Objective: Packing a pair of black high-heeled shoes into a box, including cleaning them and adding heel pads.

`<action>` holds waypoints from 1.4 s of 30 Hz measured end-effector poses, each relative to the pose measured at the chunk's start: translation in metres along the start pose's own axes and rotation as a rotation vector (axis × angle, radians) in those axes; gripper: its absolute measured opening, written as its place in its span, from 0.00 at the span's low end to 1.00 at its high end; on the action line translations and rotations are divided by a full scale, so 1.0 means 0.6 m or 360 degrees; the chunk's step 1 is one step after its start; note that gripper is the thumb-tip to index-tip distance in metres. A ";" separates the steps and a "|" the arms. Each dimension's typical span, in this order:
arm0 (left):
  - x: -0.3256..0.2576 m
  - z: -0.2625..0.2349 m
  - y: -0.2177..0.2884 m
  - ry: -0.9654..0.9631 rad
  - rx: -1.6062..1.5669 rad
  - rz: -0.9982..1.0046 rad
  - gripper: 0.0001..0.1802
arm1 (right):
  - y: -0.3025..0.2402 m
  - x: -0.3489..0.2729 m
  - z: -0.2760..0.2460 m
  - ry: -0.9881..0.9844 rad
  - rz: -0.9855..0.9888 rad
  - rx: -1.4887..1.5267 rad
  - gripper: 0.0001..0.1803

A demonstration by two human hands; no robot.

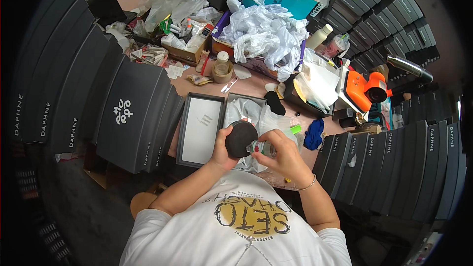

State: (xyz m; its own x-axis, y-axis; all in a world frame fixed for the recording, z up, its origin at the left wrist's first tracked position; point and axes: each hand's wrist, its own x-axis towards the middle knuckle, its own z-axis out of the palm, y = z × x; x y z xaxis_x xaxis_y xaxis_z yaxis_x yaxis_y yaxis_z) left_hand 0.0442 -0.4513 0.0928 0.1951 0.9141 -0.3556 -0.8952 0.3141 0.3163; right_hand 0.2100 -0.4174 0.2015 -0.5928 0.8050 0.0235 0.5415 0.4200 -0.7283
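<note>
My left hand [222,149] is closed around a round, dark, flat-faced piece [241,139] whose exact kind I cannot make out. In my right hand [285,157] is a small clear bottle [263,148] with red and green on it, tilted so its mouth end meets the edge of the dark piece. Both hands are over an open grey shoe box [231,97] lined with white tissue paper [244,107]. To its left lies the box lid [199,127], its pale inside facing up.
Stacked dark shoe boxes [129,111] flank both sides of the table. Beyond are a carton of crumpled white paper [266,34], a glass jar [222,66] and an orange heat-gun-like tool [358,91]. A blue cloth [314,134] and black cloth [275,103] lie right.
</note>
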 end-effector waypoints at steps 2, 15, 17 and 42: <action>0.003 0.000 0.000 -0.0024 0.0006 0.0000 0.36 | -0.017 0.001 -0.005 -0.0112 0.0032 0.0025 0.20; 0.000 0.006 0.000 -0.0009 0.0013 -0.0031 0.34 | 0.004 0.013 0.001 0.0235 0.0017 -0.0305 0.18; 0.003 0.004 -0.002 -0.0023 0.0008 -0.0047 0.34 | 0.004 0.017 0.010 0.0234 -0.0104 -0.0192 0.18; -0.007 0.009 -0.003 0.0000 0.0004 -0.0083 0.32 | 0.008 0.036 0.020 0.0391 -0.0210 -0.0084 0.21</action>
State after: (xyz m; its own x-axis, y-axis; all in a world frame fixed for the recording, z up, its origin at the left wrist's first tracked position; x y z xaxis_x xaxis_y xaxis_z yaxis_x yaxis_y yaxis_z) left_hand 0.0474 -0.4543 0.0986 0.2415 0.8964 -0.3718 -0.8827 0.3621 0.2997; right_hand 0.1927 -0.4031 0.1906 -0.5016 0.8167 0.2854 0.5035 0.5439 -0.6713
